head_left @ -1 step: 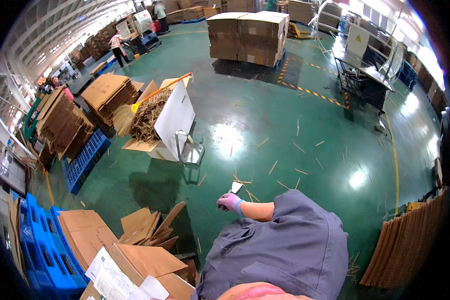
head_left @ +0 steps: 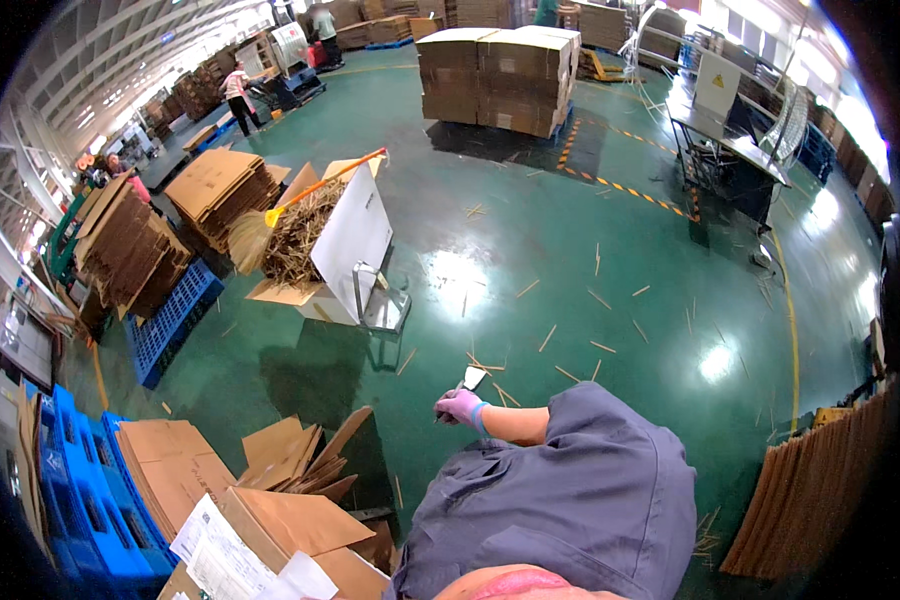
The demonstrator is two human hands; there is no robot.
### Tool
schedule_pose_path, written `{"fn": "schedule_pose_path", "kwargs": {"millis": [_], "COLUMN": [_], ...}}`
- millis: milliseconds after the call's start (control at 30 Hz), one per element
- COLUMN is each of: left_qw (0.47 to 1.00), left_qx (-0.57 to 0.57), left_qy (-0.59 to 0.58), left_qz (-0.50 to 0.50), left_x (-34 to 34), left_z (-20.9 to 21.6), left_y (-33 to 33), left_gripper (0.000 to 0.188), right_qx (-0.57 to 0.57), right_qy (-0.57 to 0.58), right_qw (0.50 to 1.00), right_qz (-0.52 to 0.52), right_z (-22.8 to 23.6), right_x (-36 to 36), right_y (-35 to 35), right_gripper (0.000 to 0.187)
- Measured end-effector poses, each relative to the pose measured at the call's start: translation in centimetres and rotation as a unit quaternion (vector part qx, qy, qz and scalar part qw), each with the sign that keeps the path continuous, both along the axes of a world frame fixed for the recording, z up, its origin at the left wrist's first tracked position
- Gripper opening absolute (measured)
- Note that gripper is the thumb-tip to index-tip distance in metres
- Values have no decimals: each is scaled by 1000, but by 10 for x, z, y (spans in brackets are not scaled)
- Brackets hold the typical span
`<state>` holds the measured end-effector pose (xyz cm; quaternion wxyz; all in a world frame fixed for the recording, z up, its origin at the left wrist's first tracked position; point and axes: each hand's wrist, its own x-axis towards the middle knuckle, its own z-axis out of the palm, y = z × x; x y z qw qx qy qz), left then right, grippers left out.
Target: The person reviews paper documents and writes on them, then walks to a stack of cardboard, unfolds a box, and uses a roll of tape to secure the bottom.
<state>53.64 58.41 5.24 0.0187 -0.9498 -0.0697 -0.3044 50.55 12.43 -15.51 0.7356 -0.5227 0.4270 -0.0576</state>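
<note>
My right hand (head_left: 459, 406), in a pinkish-purple glove with a blue cuff, is closed around a scraper (head_left: 475, 377). Its pale flat blade points away from me, and a dark handle end shows beside my fingers. Past the blade, thin cardboard strips (head_left: 507, 394) lie scattered on the green floor. The bare forearm (head_left: 516, 424) comes out of a wide grey sleeve (head_left: 618, 452). My left hand is out of sight.
At the left front are blue pallets (head_left: 82, 490), flattened cartons (head_left: 175, 462) and papers (head_left: 218, 555). Further off stand a white-sided bin (head_left: 353, 245) heaped with strips under a broom (head_left: 322, 184), and stacked boxes (head_left: 495, 85). Cardboard sheets (head_left: 810, 490) stand right. People work far left.
</note>
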Motion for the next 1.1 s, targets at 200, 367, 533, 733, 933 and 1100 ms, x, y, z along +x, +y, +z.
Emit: {"fn": "schedule_pose_path", "kwargs": {"millis": [200,367,533,733,933,1100], "left_qw": [995,994,994,1000,1000,1000], "left_qx": [26,39,50,20,18,22], "left_qy": [-94,-100,-96,17,8,20], "left_qz": [-10,-5,-17,9,7,-6], "left_x": [23,24,29,-11,-12,-14], "left_z": [-135,-147,-155,57,56,56], "left_y": [94,103,101,-40,-40,-37], "left_gripper": [16,15,14,13,12,12], "right_qx": [-11,-20,5,-12,18,25], "right_qy": [9,12,20,28,21,28], "right_qw": [1000,999,1000,999,1000,999], "right_qz": [24,31,7,19,5,25], "right_z": [5,-14,-5,2,13,0], "right_x": [7,9,-2,2,0,3], "right_y": [5,3,1,6,13,9], "right_gripper": [18,18,19,18,17,16]}}
